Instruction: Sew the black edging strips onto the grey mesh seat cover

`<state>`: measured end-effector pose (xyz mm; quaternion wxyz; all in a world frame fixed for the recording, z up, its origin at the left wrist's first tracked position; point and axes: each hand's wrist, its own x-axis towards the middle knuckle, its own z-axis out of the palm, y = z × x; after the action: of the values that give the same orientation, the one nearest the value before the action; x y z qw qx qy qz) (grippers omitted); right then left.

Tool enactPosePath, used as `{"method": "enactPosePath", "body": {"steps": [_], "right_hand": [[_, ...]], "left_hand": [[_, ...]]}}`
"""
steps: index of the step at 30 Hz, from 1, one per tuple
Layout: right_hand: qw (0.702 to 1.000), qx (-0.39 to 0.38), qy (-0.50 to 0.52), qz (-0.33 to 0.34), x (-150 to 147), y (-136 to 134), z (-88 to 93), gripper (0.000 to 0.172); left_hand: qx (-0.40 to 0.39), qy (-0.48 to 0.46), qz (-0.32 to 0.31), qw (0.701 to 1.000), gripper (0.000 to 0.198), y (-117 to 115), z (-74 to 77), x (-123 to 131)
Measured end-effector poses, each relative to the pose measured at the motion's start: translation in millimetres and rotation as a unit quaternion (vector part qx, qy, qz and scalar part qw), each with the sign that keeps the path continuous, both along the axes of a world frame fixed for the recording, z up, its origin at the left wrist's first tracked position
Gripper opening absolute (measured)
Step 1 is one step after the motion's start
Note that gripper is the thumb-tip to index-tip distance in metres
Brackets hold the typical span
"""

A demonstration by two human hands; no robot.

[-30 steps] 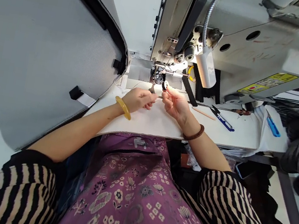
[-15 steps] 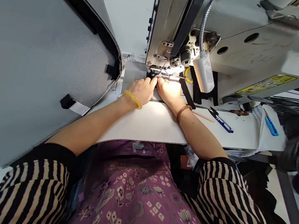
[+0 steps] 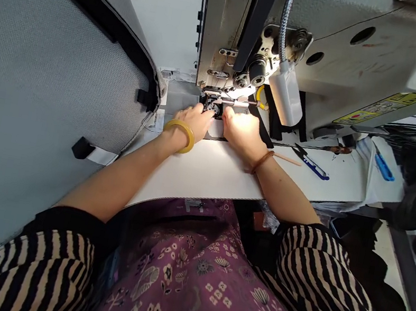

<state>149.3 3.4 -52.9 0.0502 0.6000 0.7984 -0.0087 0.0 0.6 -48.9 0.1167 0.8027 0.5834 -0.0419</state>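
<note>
Grip unclear: left hand [image 3: 192,125] and right hand [image 3: 242,133] (fingertips hidden) flank the sewing machine's bobbin housing [image 3: 212,106].

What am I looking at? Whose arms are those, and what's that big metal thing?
This picture comes from a camera worn on a person's head, looking down, so those arms are the person's own. The big metal thing is a sewing machine. The left hand, with a yellow bangle, and the right hand, with a brown bracelet, are both at a small dark round part low on the machine. The hands partly hide it, so I can't tell if it's being held. On the white table lie blue-handled thread snips and a brown-handled screwdriver. A big grey panel with black edging sits to the left.
</note>
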Motion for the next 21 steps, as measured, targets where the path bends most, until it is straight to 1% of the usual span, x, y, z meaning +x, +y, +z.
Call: {"method": "enactPosePath", "body": {"steps": [3,7,10,11,13,14,15,17,19,21], "right_hand": [[0.998,-0.034,0.031,0.032,6.1,-12.6,3.8,0.034],[0.986,-0.076,0.102,0.108,17.7,-24.7,3.2,0.029],[0.985,-0.067,0.105,0.119,16.9,-31.4,-0.1,0.031],[0.983,-0.069,0.11,0.132,15.3,-32.5,-1.1,0.031],[0.97,-0.086,0.139,0.18,12.9,-31.1,-2.4,0.032],[0.966,-0.084,0.156,0.19,12.6,-28.4,-2.7,0.034],[0.966,-0.072,0.167,0.181,13.0,-24.6,-2.9,0.036],[0.981,-0.027,0.152,0.119,14.3,-14.8,-3.2,0.041],[0.994,-0.001,0.094,0.061,13.7,-4.9,-3.3,0.048],[0.998,-0.01,0.032,0.047,9.3,3.3,-2.5,0.053]], "left_hand": [[0.001,-0.011,0.013,1.0,0.047,-0.9,-2.7,-0.7],[0.002,-0.019,0.006,1.0,0.051,-2.8,-4.3,-2.3],[0.003,-0.021,0.012,1.0,0.05,-3.0,-4.6,-1.9],[0.001,-0.02,0.015,1.0,0.05,-2.9,-4.6,-1.5],[0.0,-0.02,0.017,1.0,0.052,-2.7,-4.7,-0.8],[0.0,-0.021,0.015,1.0,0.052,-2.7,-4.7,-0.5],[0.001,-0.02,0.013,1.0,0.052,-2.9,-4.6,-0.3],[0.008,-0.017,0.006,1.0,0.051,-3.6,-4.6,-0.1],[0.014,-0.015,0.001,1.0,0.05,-4.4,-4.3,0.1],[0.015,-0.013,-0.001,1.0,0.048,-5.1,-4.0,0.6]]}}
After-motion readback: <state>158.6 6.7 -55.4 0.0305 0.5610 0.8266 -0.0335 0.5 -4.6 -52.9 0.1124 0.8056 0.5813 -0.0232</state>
